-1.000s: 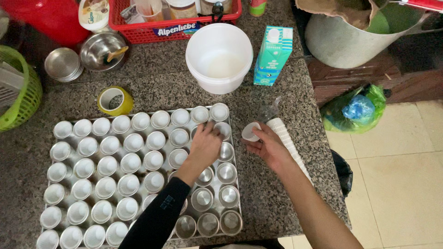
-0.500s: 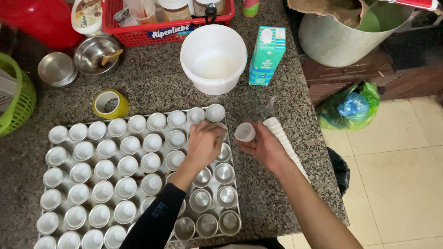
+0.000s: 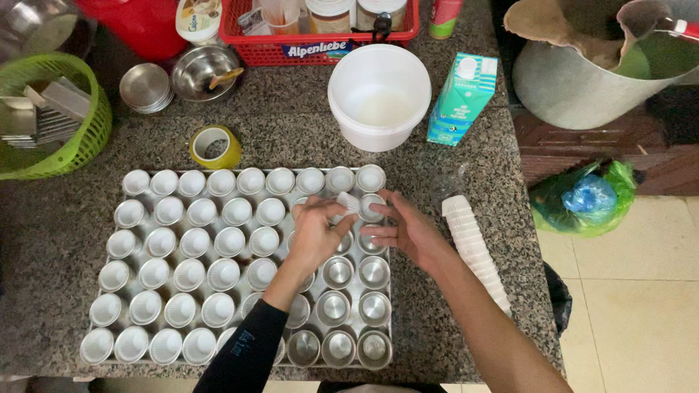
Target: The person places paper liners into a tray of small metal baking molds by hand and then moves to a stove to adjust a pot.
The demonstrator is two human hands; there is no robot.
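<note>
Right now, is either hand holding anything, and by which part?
The left hand pinches a white paper cup by its rim over the tray. The right hand touches another cup set in the tray.

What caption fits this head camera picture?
Two bare hands, left hand and right hand, place white paper cupcake liners into a metal muffin tray.

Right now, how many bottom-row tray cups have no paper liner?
3 bare metal cups at the row's right end: one, the next, the corner one. The left forearm hides a neighbour, so possibly more.
</note>
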